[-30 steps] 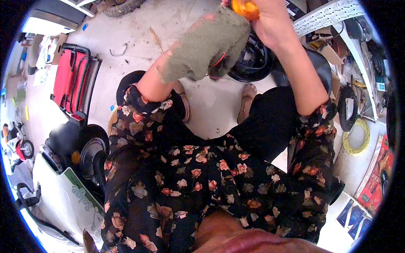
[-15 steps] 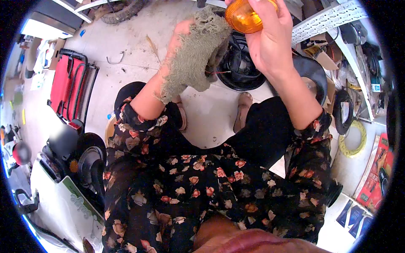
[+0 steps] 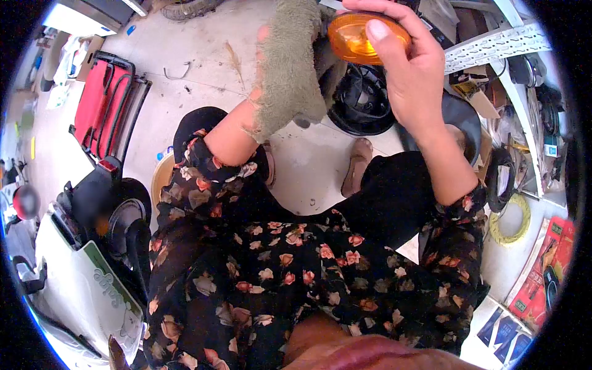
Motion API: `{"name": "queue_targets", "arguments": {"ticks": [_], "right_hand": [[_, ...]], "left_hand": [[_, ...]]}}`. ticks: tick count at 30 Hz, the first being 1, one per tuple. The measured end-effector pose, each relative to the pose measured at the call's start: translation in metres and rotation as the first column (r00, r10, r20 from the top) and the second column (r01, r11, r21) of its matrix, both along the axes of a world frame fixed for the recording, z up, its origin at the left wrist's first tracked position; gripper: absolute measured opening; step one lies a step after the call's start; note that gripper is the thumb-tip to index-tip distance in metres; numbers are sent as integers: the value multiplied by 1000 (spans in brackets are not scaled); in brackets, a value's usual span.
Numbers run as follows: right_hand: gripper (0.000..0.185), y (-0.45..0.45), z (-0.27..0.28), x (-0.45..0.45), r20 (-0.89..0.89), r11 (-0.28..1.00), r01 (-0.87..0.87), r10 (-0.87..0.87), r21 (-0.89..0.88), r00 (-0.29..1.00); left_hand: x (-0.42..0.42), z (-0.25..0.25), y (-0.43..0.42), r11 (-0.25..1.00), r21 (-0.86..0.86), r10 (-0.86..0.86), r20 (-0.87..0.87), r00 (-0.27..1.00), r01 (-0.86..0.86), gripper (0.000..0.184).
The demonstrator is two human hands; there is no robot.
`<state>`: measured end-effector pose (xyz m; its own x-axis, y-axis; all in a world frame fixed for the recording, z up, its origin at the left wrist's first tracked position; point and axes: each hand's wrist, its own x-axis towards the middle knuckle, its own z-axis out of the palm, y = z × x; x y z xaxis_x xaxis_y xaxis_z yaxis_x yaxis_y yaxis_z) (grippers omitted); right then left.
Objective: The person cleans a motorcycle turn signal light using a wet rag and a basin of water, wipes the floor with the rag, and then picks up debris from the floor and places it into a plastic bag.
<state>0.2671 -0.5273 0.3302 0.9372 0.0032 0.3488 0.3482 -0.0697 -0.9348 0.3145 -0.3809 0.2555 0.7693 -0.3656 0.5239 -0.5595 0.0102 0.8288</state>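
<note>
My right hand (image 3: 416, 80) is closed on an orange oval lamp (image 3: 354, 38), with the thumb pressed on its face. Grey-green, frayed knitted fabric (image 3: 287, 74) covers most of my left hand (image 3: 264, 38), just left of the lamp. Only patches of skin show at its edge, and its fingers are hidden. Whether the fabric is a glove or a rag I cannot tell. Below the lamp, a round black part (image 3: 362, 102) lies on the floor.
A red folding item with a black frame (image 3: 102, 105) is on the left floor. White perforated shelving (image 3: 493, 49) stands at upper right, near a yellow coil (image 3: 512, 221) and red packaging (image 3: 542, 271). A white panel (image 3: 80, 271) lies at lower left.
My right hand and the orange lamp have come lower in view, and the lamp's face shows more fully. My left hand in the fabric is now more upright.
</note>
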Motion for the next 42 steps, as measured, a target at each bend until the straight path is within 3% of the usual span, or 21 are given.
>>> {"name": "queue_targets", "arguments": {"ticks": [2,4,6,7,10,13,16,19,22,25,26,28,29,30,31,33,34,36,38,39,42], "right_hand": [[25,-4,-5,3,-30,991,39,-35,129,999],[33,-4,9,-4,-108,936,-8,49,352,993],[38,-14,-7,0,-142,965,114,-81,238,987],[38,-18,-8,-1,-162,952,97,-50,291,985],[30,-21,-9,-2,-135,891,76,-17,447,991],[28,-23,-6,-6,-124,888,84,-31,452,992],[26,-23,0,-12,19,936,28,-36,351,999],[36,-28,2,-17,77,991,11,-22,136,997],[35,-34,-1,-17,180,984,-35,3,176,984],[36,-44,-5,-12,416,1000,-12,0,27,909],[37,-45,-6,-11,477,1000,12,-4,-12,879],[40,-49,-6,-9,595,994,69,-3,-88,804],[42,-44,-4,-10,607,983,161,-72,-93,792],[42,-44,-3,-8,657,970,205,-69,-132,751],[42,-44,-3,-7,704,954,249,-61,-167,707],[44,-51,1,-6,764,893,343,1,-291,645],[46,-57,5,-7,780,842,391,55,-373,624],[46,-54,-1,-2,807,864,367,73,-345,587],[45,-45,-5,-5,787,892,280,123,-354,605],[46,-40,-7,-6,767,899,231,159,-373,622],[47,-29,-10,-9,680,844,124,325,-523,657]], "left_hand": [[0,1,7,999,-35,-40,-46,998,38,47],[4,3,15,988,-108,-121,-129,984,108,49],[6,4,26,975,-166,-175,-177,969,146,50],[6,5,31,974,-174,-177,-164,970,148,50],[9,10,45,991,-107,-79,-16,997,77,52],[7,26,52,967,107,191,296,936,-232,50],[-3,44,51,777,200,435,515,739,-597,48],[4,12,75,718,230,496,493,715,-656,64],[12,-19,94,758,94,583,347,735,-645,62],[26,-37,110,797,-126,602,94,793,-591,47],[32,-42,119,774,79,600,226,768,-628,47],[43,-52,137,594,387,487,525,698,-705,46],[33,-41,129,639,503,421,404,812,-582,49],[20,-32,112,808,393,444,86,892,-440,47],[6,-16,91,927,118,374,-259,891,-355,46],[-13,3,59,811,-385,60,-693,718,-440,37],[-18,5,53,849,-399,16,-635,772,-346,39],[-27,8,46,918,-380,-94,-487,868,-114,43],[-28,12,46,975,-86,-217,-169,962,204,48],[-27,10,43,966,75,-244,-46,969,246,51],[-42,-13,30,957,287,-62,45,997,47,56]]}}
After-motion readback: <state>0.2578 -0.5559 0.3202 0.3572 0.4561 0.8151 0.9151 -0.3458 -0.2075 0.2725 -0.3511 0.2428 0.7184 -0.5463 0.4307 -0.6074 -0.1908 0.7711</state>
